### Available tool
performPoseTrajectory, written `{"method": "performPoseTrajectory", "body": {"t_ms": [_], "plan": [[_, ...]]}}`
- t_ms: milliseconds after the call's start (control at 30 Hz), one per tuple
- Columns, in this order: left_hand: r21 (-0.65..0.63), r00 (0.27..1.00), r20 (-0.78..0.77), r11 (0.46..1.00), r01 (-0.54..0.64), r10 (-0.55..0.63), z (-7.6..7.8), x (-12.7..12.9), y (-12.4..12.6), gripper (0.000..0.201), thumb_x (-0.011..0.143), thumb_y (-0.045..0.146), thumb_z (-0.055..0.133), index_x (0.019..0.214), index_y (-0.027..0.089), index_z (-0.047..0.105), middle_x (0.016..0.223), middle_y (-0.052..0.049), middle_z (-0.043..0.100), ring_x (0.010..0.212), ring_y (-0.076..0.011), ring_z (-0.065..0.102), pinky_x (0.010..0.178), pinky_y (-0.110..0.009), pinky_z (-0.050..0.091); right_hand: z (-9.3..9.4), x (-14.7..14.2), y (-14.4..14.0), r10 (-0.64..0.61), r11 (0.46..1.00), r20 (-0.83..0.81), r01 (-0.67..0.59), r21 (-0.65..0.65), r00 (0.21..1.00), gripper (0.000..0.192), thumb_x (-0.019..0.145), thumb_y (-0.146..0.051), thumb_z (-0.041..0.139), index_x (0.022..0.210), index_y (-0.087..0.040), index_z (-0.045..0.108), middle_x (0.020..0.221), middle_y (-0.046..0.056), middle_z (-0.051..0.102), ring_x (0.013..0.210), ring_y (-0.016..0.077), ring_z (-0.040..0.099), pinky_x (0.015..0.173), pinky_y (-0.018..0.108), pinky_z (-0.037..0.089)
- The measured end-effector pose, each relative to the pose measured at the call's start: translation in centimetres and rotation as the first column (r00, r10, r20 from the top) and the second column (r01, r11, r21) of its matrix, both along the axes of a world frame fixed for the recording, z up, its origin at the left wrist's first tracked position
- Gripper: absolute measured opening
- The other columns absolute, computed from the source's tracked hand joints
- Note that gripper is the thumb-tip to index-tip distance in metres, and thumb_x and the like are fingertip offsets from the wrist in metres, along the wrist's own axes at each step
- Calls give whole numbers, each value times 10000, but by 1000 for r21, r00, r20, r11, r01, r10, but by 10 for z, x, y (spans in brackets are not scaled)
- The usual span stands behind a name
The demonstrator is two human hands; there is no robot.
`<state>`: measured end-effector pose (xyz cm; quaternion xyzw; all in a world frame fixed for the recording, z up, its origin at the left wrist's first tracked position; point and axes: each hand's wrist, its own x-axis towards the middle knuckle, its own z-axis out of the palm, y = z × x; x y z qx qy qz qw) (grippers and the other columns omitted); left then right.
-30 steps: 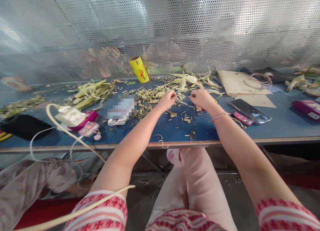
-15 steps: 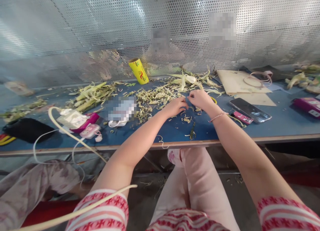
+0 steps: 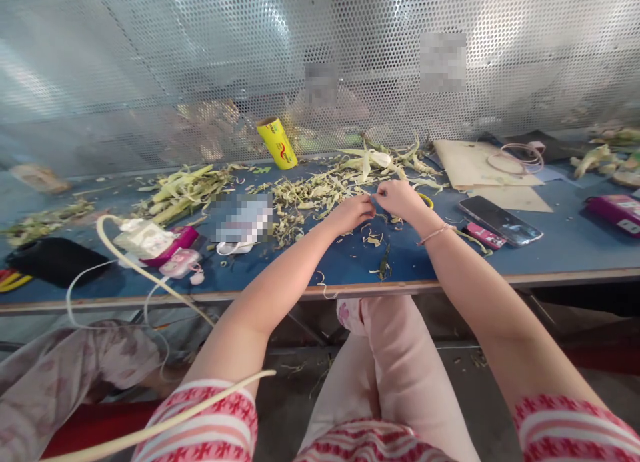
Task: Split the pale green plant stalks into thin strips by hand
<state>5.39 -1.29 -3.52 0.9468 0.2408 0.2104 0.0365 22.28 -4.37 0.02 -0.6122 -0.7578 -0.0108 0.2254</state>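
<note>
Over the middle of the blue table (image 3: pixel 330 265), my left hand (image 3: pixel 354 212) and my right hand (image 3: pixel 397 199) meet fingertip to fingertip. The fingers of both are curled in a pinch, and whatever small thing may be between them is too small to make out. Just behind and left of them spreads a heap of pale green plant trimmings (image 3: pixel 320 190). Longer pale leaves (image 3: pixel 373 161) lie beyond my right hand. Small shreds (image 3: pixel 373 237) are scattered beneath my wrists.
A bundle of green stalks (image 3: pixel 183 190), a yellow tube (image 3: pixel 278 144) and a pixelated white device (image 3: pixel 250 222) stand to the left. On the right lie a phone (image 3: pixel 500 220), brown cardboard (image 3: pixel 465 162) and a purple box (image 3: pixel 615 214). A white cable (image 3: pixel 145 265) crosses the left edge. Perforated metal (image 3: pixel 370 42) rises behind.
The fingers of my left hand have curled in a little more, close against my right fingertips. Everything on the table lies as before.
</note>
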Motion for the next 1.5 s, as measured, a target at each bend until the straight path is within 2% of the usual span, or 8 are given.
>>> {"method": "performPoseTrajectory", "body": {"t_ms": [133,267,400,567,733,967,1167,1500], "plan": [[-85,993,118,996,-10,20,1,-1,0,66,827,115,532,840,142,590,888,-57,566,845,-153,549,786,-296,434,-1,1,2,6,1000,13,-5,-3,1000,265,820,-298,484,818,-159,710,854,107,718,827,227,628,686,296,410],[-276,958,231,956,-104,171,5,0,-3,79,835,143,516,759,159,509,782,-14,514,740,-126,490,707,-264,396,-3,2,2,21,1000,27,-21,-10,999,272,825,-314,487,838,-158,709,870,106,716,842,225,630,706,296,417],[-504,898,325,858,-101,296,8,3,-6,150,845,219,533,715,166,482,650,31,453,622,-100,429,621,-236,343,-1,1,0,38,999,44,-36,-35,998,263,821,-302,488,828,-163,710,885,101,716,853,218,631,735,298,419],[-698,845,422,712,72,329,3,2,-3,212,887,288,477,723,160,518,521,55,410,498,-78,411,538,-221,327,3,-2,-3,50,996,54,-46,-72,997,261,819,-305,487,814,-167,708,883,95,714,854,214,631,732,296,416],[-796,820,435,584,158,372,1,3,-2,230,907,280,443,730,149,510,651,15,591,420,-42,418,447,-203,308,1,-2,-3,70,995,80,-64,-72,994,270,826,-318,481,811,-167,704,852,89,708,824,211,628,702,292,408],[-787,818,393,614,64,419,6,3,-7,193,865,260,551,734,119,564,572,24,606,400,-33,451,435,-183,333,3,-1,-4,107,991,60,-101,-87,992,253,822,-310,503,812,-168,711,844,86,708,797,199,620,674,274,389],[-831,789,357,556,24,500,7,4,-9,195,852,205,545,676,123,565,514,40,558,355,-29,419,403,-190,294,10,0,-9,204,978,8,-203,-55,979,232,797,-244,504,829,-154,715,800,65,692,735,165,580,668,257,364],[-817,844,340,574,47,415,2,3,-5,184,843,187,508,725,127,636,487,64,441,364,-27,367,409,-198,268,3,-1,-3,337,939,-70,-330,95,939,179,799,-168,500,810,-145,677,768,45,603,706,133,484,686,246,350]]}}
